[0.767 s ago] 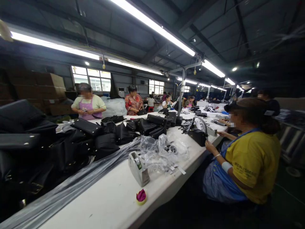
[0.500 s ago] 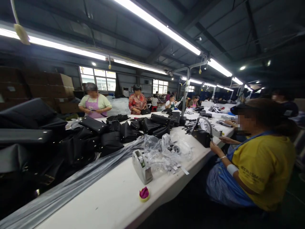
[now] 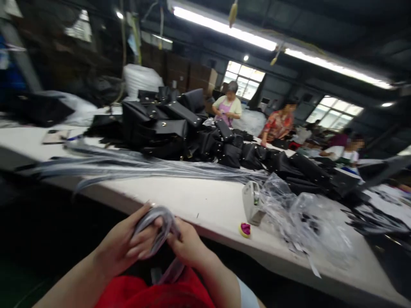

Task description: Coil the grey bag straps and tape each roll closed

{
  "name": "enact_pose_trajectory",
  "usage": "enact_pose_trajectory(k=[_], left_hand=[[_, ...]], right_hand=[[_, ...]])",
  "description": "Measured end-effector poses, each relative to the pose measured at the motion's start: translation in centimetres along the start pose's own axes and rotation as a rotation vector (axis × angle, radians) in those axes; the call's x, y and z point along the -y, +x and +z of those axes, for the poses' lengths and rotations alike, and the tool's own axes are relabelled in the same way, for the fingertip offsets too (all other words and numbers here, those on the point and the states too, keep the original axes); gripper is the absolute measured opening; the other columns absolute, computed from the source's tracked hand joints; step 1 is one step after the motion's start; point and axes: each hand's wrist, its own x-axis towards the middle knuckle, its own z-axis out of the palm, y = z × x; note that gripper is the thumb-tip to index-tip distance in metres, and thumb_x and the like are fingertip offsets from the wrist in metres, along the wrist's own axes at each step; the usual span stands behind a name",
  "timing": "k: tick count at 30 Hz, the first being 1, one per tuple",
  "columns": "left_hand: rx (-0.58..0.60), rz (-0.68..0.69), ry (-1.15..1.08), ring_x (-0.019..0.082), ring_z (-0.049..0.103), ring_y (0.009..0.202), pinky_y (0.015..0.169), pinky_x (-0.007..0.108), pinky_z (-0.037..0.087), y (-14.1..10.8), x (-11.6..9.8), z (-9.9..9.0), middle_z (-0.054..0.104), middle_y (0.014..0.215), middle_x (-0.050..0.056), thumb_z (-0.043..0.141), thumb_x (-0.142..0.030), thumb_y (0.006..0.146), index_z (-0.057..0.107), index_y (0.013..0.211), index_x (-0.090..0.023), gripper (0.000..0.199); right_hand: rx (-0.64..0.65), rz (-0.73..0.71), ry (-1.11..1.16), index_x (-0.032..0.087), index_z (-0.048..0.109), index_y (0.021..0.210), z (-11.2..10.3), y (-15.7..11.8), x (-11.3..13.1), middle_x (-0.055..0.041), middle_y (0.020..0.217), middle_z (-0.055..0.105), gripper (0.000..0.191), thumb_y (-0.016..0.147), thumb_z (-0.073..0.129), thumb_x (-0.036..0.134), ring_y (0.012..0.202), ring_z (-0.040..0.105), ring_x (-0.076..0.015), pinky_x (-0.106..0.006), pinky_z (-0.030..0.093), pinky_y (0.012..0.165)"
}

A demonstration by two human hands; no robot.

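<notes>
My left hand (image 3: 126, 241) and my right hand (image 3: 189, 243) are together in front of the table's near edge, above my red clothing. Between them is a plastic-wrapped strap (image 3: 159, 211), greyish and bent into a coil. The left fingers pass inside the loop and close on it. At the coil's right side my right hand grips it, and a loose end (image 3: 173, 270) hangs below. Several similar long straps in clear plastic (image 3: 180, 170) lie lengthwise along the white table (image 3: 192, 201).
Behind the straps is a heap of black bags (image 3: 170, 128). A tape dispenser (image 3: 252, 203), a small yellow-rimmed pink item (image 3: 245, 229) and crumpled clear plastic (image 3: 308, 222) lie to the right. Co-workers (image 3: 227, 107) stand across the table. A phone-like object (image 3: 55, 137) lies left.
My view has swung left and down. Both hands and the coiled strap are now in sight, and the yellow-shirted person at the right is out of view.
</notes>
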Motion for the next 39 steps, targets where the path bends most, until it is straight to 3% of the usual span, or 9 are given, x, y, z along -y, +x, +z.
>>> enact_pose_trajectory(k=[4,8,10,13,17,20,29,33,39], left_hand=[[-0.084,0.435,0.135,0.01,0.044,0.043,0.049,0.023,0.045,-0.3,-2.7,0.8,0.043,0.051,-0.003,0.038,-0.043,0.094,0.065,0.092,-0.009,0.044],[-0.382,1.019,0.931,0.022,0.059,0.077,0.079,0.036,0.048,1.4,-2.5,-1.1,0.064,0.085,0.009,0.044,-0.054,0.089,0.064,0.095,-0.016,0.044],[-0.364,1.032,1.398,0.027,0.059,0.077,0.079,0.041,0.046,2.0,-1.1,-2.7,0.065,0.084,0.013,0.045,-0.062,0.084,0.064,0.086,-0.015,0.051],[-0.19,0.768,1.71,0.025,0.058,0.063,0.063,0.036,0.046,2.2,0.7,-4.1,0.061,0.065,0.01,0.037,-0.067,0.083,0.06,0.068,-0.017,0.057],[-0.074,0.155,1.249,0.015,0.045,0.035,0.039,0.025,0.036,1.8,0.7,-4.0,0.047,0.04,0.0,0.02,-0.071,0.086,0.061,0.067,-0.016,0.071],[0.029,-0.076,0.852,0.013,0.034,0.025,0.031,0.024,0.033,1.2,-0.6,-4.1,0.035,0.03,-0.004,0.023,-0.074,0.084,0.063,0.065,-0.013,0.076],[0.137,-0.168,0.318,0.01,0.027,0.022,0.03,0.021,0.037,-0.2,-4.4,-4.6,0.026,0.029,-0.006,0.017,-0.056,0.094,0.067,0.069,-0.007,0.074],[0.14,-0.114,0.235,0.009,0.026,0.022,0.03,0.019,0.037,0.0,-4.9,-3.7,0.026,0.03,-0.006,0.017,-0.051,0.096,0.066,0.07,-0.006,0.072],[0.175,0.092,0.057,0.006,0.024,0.027,0.039,0.019,0.041,0.4,-5.5,-2.0,0.026,0.035,-0.008,0.015,-0.041,0.099,0.065,0.075,-0.004,0.066]], right_hand=[[0.322,0.166,0.254,0.016,0.066,0.1,1.9,-0.2,-0.1,-0.0011,0.074,0.058,0.031,0.089,0.054,0.042,0.065,0.052,-0.0118,-0.024,0.043,0.065],[0.552,0.151,0.554,0.013,0.066,0.106,0.8,-1.0,1.1,-0.0033,0.074,0.062,0.039,0.085,0.061,0.046,0.062,0.054,-0.01,-0.022,0.043,0.061],[0.486,0.127,0.64,0.012,0.067,0.102,-0.8,-1.1,1.4,-0.0037,0.07,0.062,0.041,0.083,0.062,0.048,0.056,0.053,-0.0091,-0.02,0.042,0.055],[0.266,0.118,0.609,0.011,0.068,0.089,-3.2,-0.2,0.9,-0.0019,0.061,0.06,0.042,0.08,0.064,0.051,0.047,0.048,-0.0085,-0.02,0.038,0.046],[0.04,0.122,0.227,0.014,0.068,0.087,-4.9,1.5,-0.7,-0.0028,0.072,0.065,0.032,0.079,0.066,0.045,0.065,0.058,-0.0144,-0.024,0.045,0.061],[-0.016,0.084,0.047,0.017,0.069,0.095,-4.8,2.1,-1.1,-0.0044,0.089,0.07,0.03,0.084,0.06,0.043,0.085,0.061,-0.0194,-0.028,0.046,0.077],[0.205,0.072,0.182,0.015,0.068,0.096,-3.1,2.4,-0.7,-0.0077,0.095,0.071,0.048,0.093,0.042,0.055,0.09,0.065,-0.0206,-0.032,0.048,0.084],[0.303,0.187,0.439,0.013,0.063,0.089,-3.0,2.2,-1.9,-0.0045,0.062,0.066,0.05,0.09,0.044,0.059,0.056,0.062,-0.0151,-0.025,0.047,0.056],[0.131,0.156,0.48,0.015,0.059,0.095,-2.8,2.0,-3.5,0.006,0.052,0.049,0.049,0.075,0.065,0.059,0.039,0.039,-0.0063,-0.019,0.031,0.041]])
